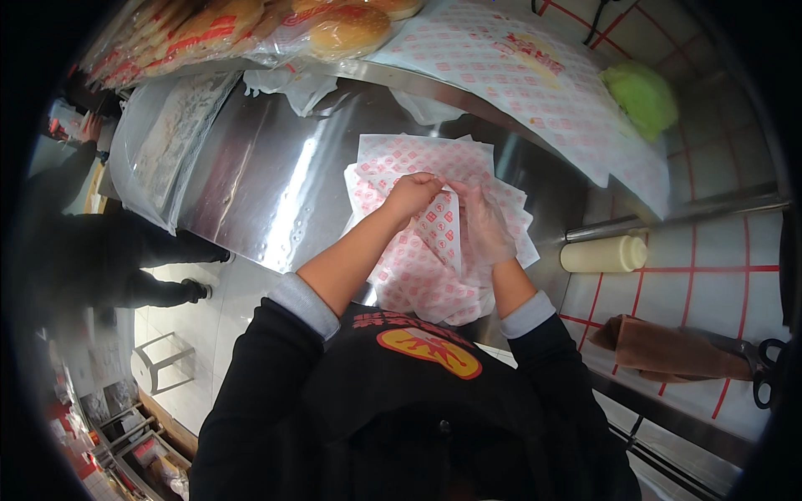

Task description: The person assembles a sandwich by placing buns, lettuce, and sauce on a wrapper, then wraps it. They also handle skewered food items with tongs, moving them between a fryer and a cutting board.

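A loose stack of white wrapping paper (401, 275) with a red print lies on the steel counter in front of me. My left hand (412, 196) is bare and pinches the raised edge of a sheet between thumb and fingertips. In a clear plastic glove, my right hand (484, 224) closes on the same sheet from the right, its fingertips close to the left ones. A folded flap of the sheet stands up between both hands. Whether anything lies inside the folds is hidden.
Bagged buns (349, 32) sit on the shelf above the steel counter (242, 188). Printed sheets (501, 75) and a green bundle (642, 98) lie to their right. At the right are a cream squeeze bottle (603, 254), a brown cloth (647, 346) and scissors (762, 367). Another person (92, 259) stands left.
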`<state>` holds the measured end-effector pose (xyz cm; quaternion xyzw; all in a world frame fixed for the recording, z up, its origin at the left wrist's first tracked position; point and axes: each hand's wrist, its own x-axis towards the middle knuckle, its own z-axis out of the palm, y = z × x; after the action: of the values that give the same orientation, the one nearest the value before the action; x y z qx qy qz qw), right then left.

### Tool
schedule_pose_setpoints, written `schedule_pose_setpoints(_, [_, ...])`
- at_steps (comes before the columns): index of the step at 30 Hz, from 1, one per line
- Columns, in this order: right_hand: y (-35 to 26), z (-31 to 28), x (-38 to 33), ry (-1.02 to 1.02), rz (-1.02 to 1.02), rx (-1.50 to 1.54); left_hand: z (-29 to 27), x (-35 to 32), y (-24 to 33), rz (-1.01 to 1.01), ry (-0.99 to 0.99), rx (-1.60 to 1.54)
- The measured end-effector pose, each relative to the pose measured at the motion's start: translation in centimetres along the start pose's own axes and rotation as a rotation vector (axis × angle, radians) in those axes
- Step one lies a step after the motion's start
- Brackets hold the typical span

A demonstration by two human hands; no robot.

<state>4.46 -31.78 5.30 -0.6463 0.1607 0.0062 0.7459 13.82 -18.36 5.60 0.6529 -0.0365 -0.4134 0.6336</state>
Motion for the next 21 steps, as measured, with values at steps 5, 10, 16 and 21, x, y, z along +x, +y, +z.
schedule_pose_setpoints(5, [0.3, 0.5, 2.1, 0.055, 0.098, -0.301, -0.5, 1.8, -2.1, 0.077, 0.089, -0.159])
schedule_pose_setpoints(10, [0.6, -0.3, 4.8, 0.212, 0.033, -0.731, -0.8, -1.5, -7.0, 0.862, 0.453, 0.687])
schedule_pose_setpoints(16, [1.5, -1.1, 6.6, 0.136, -0.137, -0.926, 0.0, -2.3, -8.8, 0.777, 0.439, 0.943])
schedule_pose_setpoints(21, [1.4, -1.7, 7.4, 0.046, 0.037, -0.905, -1.1, -0.2, -7.3, 0.596, 0.332, 1.149])
